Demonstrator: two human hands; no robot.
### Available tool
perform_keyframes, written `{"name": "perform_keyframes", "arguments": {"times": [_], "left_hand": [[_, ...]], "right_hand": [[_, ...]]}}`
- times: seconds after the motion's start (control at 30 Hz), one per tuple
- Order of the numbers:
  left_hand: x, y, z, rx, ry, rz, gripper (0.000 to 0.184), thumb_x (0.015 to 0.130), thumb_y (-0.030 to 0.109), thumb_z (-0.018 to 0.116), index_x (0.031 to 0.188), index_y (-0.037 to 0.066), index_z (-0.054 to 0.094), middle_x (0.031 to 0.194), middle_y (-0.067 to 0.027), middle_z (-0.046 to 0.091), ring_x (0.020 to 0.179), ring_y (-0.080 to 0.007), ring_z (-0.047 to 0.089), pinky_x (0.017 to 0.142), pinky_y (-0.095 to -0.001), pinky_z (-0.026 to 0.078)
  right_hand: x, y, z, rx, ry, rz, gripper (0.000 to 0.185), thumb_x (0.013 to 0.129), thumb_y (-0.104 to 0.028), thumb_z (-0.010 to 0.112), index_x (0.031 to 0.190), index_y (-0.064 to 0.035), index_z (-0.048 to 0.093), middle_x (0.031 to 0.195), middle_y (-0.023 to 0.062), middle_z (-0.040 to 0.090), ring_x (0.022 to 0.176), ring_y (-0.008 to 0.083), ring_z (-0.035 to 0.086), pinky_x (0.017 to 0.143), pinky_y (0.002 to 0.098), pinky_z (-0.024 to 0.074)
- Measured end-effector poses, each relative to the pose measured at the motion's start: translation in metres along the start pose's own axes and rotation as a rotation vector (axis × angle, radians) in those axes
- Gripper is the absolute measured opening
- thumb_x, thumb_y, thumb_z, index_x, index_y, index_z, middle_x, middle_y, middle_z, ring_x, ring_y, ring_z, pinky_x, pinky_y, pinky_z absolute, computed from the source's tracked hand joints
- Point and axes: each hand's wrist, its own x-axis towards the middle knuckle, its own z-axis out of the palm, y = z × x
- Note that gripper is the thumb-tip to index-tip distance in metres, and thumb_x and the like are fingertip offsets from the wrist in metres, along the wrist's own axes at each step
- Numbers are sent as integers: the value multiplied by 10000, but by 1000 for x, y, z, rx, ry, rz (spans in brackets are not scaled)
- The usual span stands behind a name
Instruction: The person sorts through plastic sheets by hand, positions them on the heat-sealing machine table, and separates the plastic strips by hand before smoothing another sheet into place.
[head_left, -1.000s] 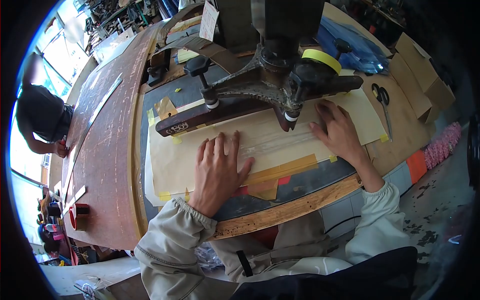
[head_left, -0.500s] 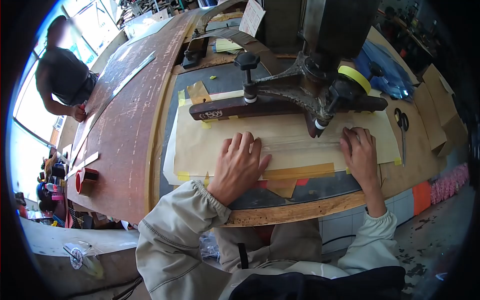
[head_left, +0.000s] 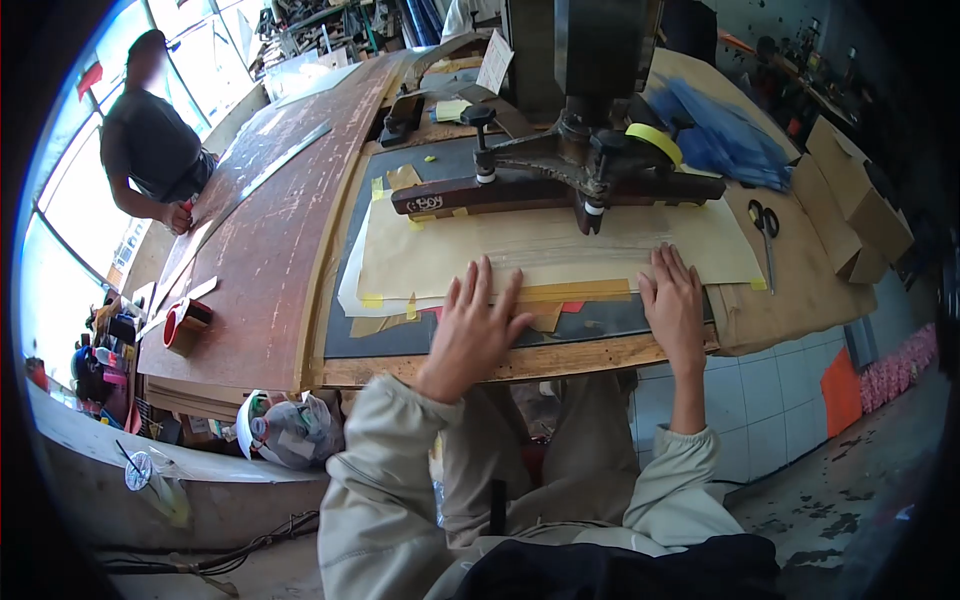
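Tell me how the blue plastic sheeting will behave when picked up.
The blue plastic sheeting will probably sag and fold, since it lies rumpled. It looks thin and see-through, so it is likely light for its size. Being loosely heaped, its layers may slide apart.

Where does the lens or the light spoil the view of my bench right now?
Head view: windows behind the other person blown out to white; dark rounded vignette hiding the corners; bench edge bowed by wide-angle distortion; soft shine on the paper between the hands and clamp bar; upper right dim, details murky.
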Motion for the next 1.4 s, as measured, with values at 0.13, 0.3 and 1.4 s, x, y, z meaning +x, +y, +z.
{"name": "perform_keyframes", "arguments": {"times": [0.13,0.3,1.4], "left_hand": [[-12,15,-7,-174,-44,-117,540,914,410,485,1369,131,406,1411,-248,330,1306,-369,343,1066,-485,265],[-14,13,-5,-281,23,-220,489,890,405,528,1297,136,491,1400,-140,408,1308,-278,365,1070,-428,274],[-17,10,-1,-359,111,-225,420,878,363,561,1227,130,537,1341,-130,471,1241,-280,439,1068,-423,289]], "right_hand": [[-15,-3,-8,66,-24,34,414,924,-273,490,1208,25,538,1277,181,523,1237,284,454,1033,459,333],[-19,-1,-11,115,-46,36,418,924,-280,487,1229,2,530,1294,165,515,1245,280,445,1053,451,307],[-20,1,-10,201,31,71,345,894,-254,539,1146,-26,598,1260,141,547,1196,279,489,1038,436,336]]}}
